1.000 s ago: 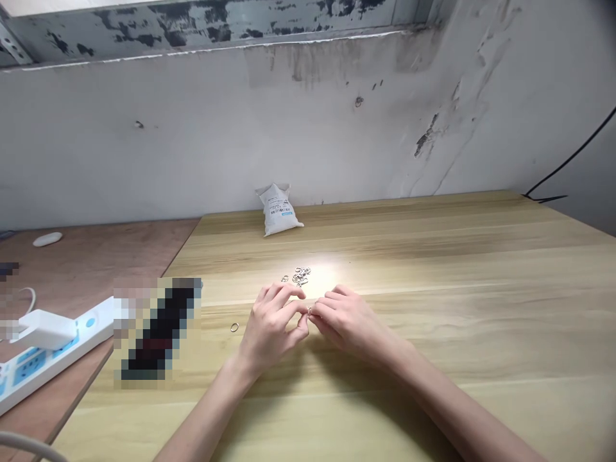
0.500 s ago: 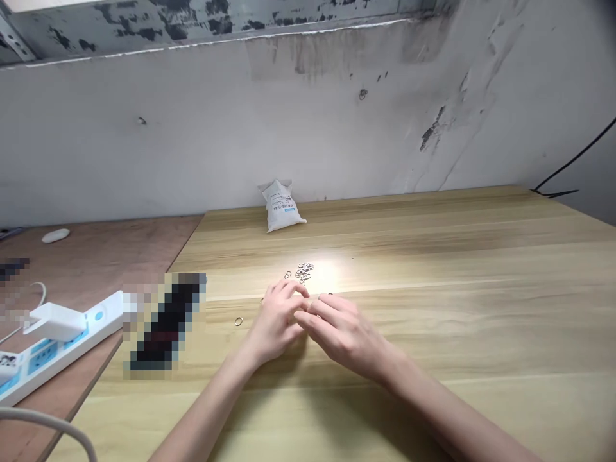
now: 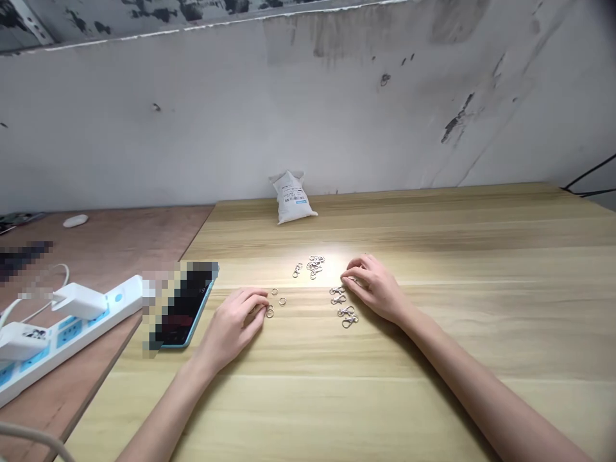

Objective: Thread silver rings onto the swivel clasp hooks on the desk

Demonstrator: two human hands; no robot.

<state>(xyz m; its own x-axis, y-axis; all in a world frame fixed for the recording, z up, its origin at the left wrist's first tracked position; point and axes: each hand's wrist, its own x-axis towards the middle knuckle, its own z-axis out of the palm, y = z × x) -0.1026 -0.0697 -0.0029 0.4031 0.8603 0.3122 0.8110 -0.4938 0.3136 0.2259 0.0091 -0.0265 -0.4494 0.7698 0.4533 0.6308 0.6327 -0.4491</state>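
On the left of the tabletop, my left hand (image 3: 238, 321) has curled fingers with a gap before the thumb. Its fingertips are beside small metal split rings (image 3: 270, 312), and I cannot tell if they touch. Two more rings (image 3: 282, 301) are loose just beyond. My right hand (image 3: 378, 289) pinches a silver lobster clasp (image 3: 355, 280), mostly hidden by its fingers, at the table surface. Below it, several lobster clasps (image 3: 346, 312) lie in a column. A small pile of clasps (image 3: 315, 264) sits between the hands, farther back, with another clasp (image 3: 298, 270) left of it.
A white printed packet (image 3: 293, 199) stands near the wall. The phone (image 3: 185, 308) lies left of my left hand. A power strip (image 3: 115, 301) with white plugs rests across the brown board (image 3: 158, 224). Black cables (image 3: 590, 173) hang at the far right.
My hands, together in the middle before, have parted: the left went left to the rings, the right went right and away. The column of clasps now shows. The view has shifted slightly.
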